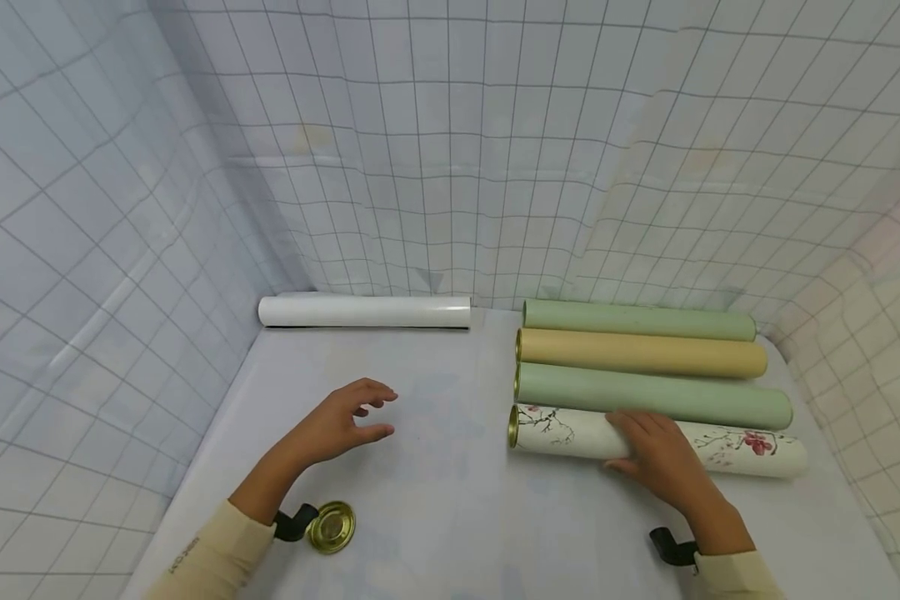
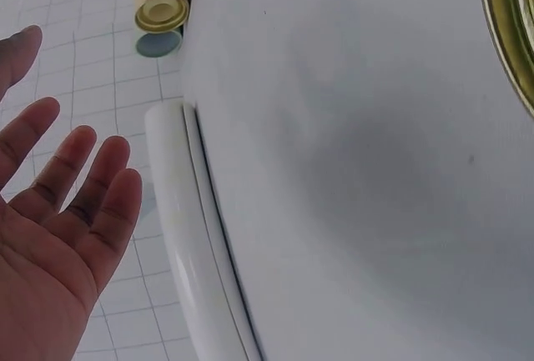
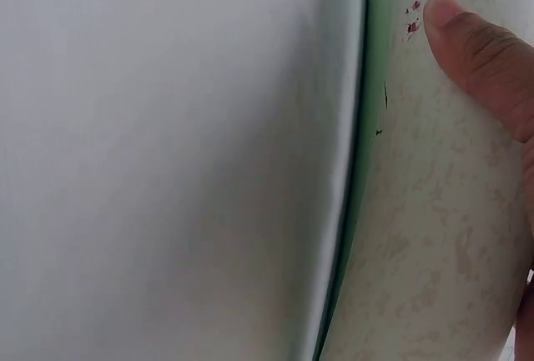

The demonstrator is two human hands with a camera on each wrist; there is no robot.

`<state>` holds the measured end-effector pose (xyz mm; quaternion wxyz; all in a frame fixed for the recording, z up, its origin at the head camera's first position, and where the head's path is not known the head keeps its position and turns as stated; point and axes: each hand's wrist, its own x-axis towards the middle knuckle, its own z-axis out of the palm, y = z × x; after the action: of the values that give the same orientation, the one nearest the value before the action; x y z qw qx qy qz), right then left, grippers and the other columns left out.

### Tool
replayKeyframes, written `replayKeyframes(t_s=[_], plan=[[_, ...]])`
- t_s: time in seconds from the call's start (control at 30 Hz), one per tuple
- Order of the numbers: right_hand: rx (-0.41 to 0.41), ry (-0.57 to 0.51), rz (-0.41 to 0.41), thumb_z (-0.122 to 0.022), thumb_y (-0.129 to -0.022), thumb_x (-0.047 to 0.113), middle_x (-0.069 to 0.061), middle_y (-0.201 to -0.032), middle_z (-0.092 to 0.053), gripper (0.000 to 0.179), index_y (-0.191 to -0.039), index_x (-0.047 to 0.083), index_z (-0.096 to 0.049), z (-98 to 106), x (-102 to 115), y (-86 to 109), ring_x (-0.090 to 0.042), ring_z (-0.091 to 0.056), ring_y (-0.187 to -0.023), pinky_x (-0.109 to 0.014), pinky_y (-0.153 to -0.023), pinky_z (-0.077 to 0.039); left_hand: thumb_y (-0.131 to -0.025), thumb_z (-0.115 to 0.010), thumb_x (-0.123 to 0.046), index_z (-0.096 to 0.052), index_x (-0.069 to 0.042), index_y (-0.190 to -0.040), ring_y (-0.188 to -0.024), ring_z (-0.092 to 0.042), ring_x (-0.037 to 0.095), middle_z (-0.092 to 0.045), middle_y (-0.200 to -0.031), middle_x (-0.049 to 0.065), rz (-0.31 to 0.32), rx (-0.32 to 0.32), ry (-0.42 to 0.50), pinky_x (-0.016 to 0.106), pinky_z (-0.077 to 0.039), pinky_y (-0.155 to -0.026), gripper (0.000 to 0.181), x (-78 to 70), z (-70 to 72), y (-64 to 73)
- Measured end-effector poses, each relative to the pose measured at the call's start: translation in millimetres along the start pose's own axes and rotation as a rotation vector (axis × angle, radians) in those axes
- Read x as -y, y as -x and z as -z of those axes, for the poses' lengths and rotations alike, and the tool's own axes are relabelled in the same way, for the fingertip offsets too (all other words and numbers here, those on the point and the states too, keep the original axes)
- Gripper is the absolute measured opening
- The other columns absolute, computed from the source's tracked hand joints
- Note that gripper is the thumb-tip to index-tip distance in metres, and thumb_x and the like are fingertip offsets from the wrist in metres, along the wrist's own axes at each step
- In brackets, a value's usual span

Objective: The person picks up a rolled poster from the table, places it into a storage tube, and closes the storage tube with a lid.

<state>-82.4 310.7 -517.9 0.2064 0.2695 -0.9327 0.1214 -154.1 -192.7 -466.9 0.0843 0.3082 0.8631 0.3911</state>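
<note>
My right hand grips a white cardboard tube printed with dark branches and red blossoms, near its middle. The tube lies along the front of a row of tubes, its gold-coloured end facing left. In the right wrist view the thumb lies along the tube's pale, mottled side. My left hand hovers over the left part of the table with nothing in it, fingers apart and slightly bent. Close to the left wrist, a round gold metal lid lies flat on the table.
Behind the blossom tube lie a green tube, a yellow tube and another green tube, whose left end is uncapped. A glossy white roll lies at the back left. Grid-patterned sheeting encloses the table's back and sides.
</note>
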Motion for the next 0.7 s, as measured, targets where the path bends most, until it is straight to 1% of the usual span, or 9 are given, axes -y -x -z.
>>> replayKeyframes(t_s=[0.17,0.4,0.57,0.7], plan=[[0.011,-0.015,-0.024,-0.096,-0.056,0.029,-0.013,-0.116,-0.066,0.08,-0.124,0.003,-0.063,0,-6,1.2,-0.034,-0.061,-0.106,-0.053,-0.089,-0.047,-0.088,-0.078,-0.024,-0.062,-0.011,-0.128,-0.112,-0.06,0.032,-0.058,-0.128,0.005,0.027,-0.002,-0.019,0.047,-0.052,-0.09,0.045,10.9,8.7,-4.7],[0.026,-0.035,-0.033,-0.095,-0.059,0.027,-0.013,-0.119,-0.065,0.076,-0.124,0.004,-0.063,-5,-9,3.9,-0.035,-0.059,-0.109,-0.053,-0.092,-0.045,-0.089,-0.077,-0.023,-0.062,-0.005,-0.127,-0.113,-0.059,0.032,-0.059,-0.128,0.008,0.092,-0.006,-0.038,0.049,-0.052,-0.092,0.045,26.7,17.7,-12.3],[0.032,-0.049,-0.022,-0.094,-0.061,0.027,-0.015,-0.119,-0.065,0.072,-0.122,0.003,-0.063,-6,-9,5.2,-0.036,-0.059,-0.11,-0.053,-0.092,-0.045,-0.09,-0.076,-0.023,-0.062,-0.003,-0.127,-0.116,-0.057,0.034,-0.059,-0.128,0.01,0.154,-0.01,-0.04,0.05,-0.051,-0.093,0.044,36.3,19.5,-14.3],[0.025,-0.067,-0.046,-0.094,-0.062,0.024,-0.017,-0.119,-0.064,0.07,-0.121,0.0,-0.063,1,-10,0.0,-0.037,-0.06,-0.109,-0.054,-0.089,-0.049,-0.09,-0.076,-0.021,-0.062,-0.002,-0.126,-0.117,-0.055,0.035,-0.059,-0.128,0.011,0.185,-0.019,-0.026,0.051,-0.05,-0.094,0.043,42.2,19.1,-15.5]])
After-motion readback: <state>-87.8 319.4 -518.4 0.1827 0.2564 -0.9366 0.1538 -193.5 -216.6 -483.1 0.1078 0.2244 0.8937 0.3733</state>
